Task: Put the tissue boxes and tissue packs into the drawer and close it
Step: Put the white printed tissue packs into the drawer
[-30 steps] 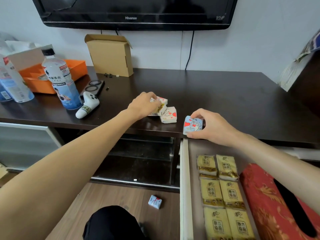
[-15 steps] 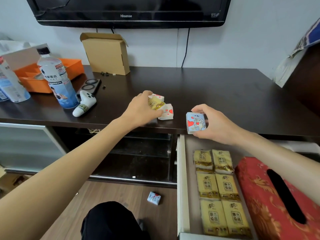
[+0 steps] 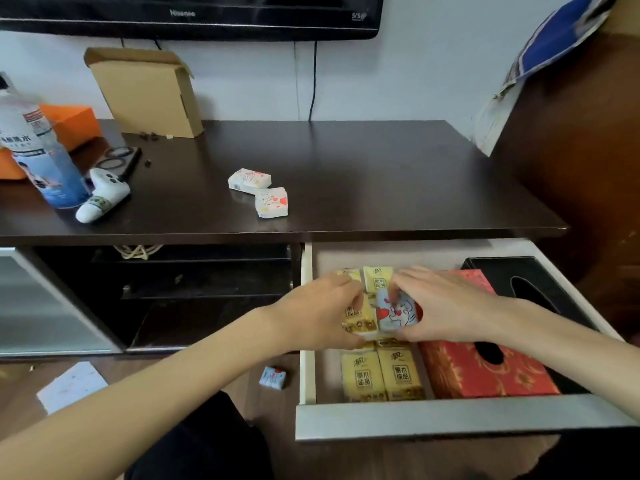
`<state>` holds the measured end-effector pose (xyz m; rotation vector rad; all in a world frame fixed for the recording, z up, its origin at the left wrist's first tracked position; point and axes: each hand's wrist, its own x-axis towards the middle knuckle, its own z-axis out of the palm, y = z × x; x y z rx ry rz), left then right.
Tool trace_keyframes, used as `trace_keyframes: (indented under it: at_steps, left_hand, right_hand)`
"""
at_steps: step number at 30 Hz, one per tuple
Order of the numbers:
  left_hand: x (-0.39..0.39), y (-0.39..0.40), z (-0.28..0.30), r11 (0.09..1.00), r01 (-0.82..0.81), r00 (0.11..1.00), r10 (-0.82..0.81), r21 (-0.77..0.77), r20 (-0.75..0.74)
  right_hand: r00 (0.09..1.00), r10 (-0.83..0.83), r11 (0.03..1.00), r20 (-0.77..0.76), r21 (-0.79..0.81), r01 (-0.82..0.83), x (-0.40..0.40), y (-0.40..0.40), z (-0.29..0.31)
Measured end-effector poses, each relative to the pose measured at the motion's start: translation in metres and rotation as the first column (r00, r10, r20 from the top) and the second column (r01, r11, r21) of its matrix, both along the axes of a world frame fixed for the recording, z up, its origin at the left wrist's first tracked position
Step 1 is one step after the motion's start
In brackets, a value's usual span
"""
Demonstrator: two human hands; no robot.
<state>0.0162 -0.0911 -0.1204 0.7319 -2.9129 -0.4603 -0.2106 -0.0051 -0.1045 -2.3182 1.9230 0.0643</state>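
The drawer (image 3: 450, 419) stands pulled open at the lower right. Inside lie several yellow tissue packs (image 3: 381, 375), a red tissue box (image 3: 485, 368) and a black tissue box (image 3: 533, 282). My left hand (image 3: 318, 313) holds a yellow tissue pack (image 3: 358, 318) over the drawer. Right beside it, my right hand (image 3: 446, 306) holds a blue tissue pack with red hearts (image 3: 396, 311). Two white tissue packs with red hearts (image 3: 249, 180) (image 3: 272, 202) lie on the dark cabinet top (image 3: 381, 174). One small blue pack (image 3: 273, 377) lies on the floor.
On the cabinet's left stand a water bottle (image 3: 41, 157), a white controller (image 3: 104, 199), an orange tray (image 3: 72, 123) and an open cardboard box (image 3: 149, 91). A TV (image 3: 194, 12) hangs above. A white paper (image 3: 71, 386) lies on the wooden floor.
Both hands came down from the cabinet top into the drawer, the left carrying a yellow pack and the right the blue pack. The view tilted downward.
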Motion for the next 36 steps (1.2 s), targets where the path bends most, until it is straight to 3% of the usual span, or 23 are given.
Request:
trace_keyframes:
  at_steps: [5, 11, 22, 26, 32, 36]
  left_hand:
    - [-0.014, -0.004, -0.024, 0.989, 0.036, 0.999, -0.031, -0.145, 0.036]
    - [-0.015, -0.002, -0.042, 0.985, 0.046, 0.997, -0.035, -0.163, 0.071]
    - [-0.006, -0.003, -0.043, 0.996, -0.01, 1.0, 0.007, -0.084, -0.029]
    - [0.002, 0.001, -0.035, 0.998, -0.058, 0.99, 0.056, -0.017, -0.13]
    - [0.03, -0.005, -0.013, 0.988, -0.15, 0.968, 0.142, -0.022, -0.208]
    - [0.054, -0.035, 0.015, 0.944, -0.323, 0.92, 0.297, -0.065, -0.255]
  right_hand:
    - [0.998, 0.057, 0.998, -0.013, 0.02, -0.056, 0.006, -0.003, -0.016]
    - [0.996, 0.084, 0.996, -0.016, 0.009, -0.084, 0.01, -0.007, -0.035]
    - [1.0, 0.019, 0.998, 0.001, 0.055, -0.019, 0.019, 0.0, -0.022]
    - [1.0, -0.008, 0.997, 0.005, 0.072, 0.008, 0.025, 0.01, -0.024]
    - [0.993, -0.041, 0.998, 0.112, 0.052, 0.035, 0.037, 0.002, -0.01]
    - [0.963, -0.074, 0.994, 0.26, -0.06, 0.093, 0.047, -0.026, 0.015]
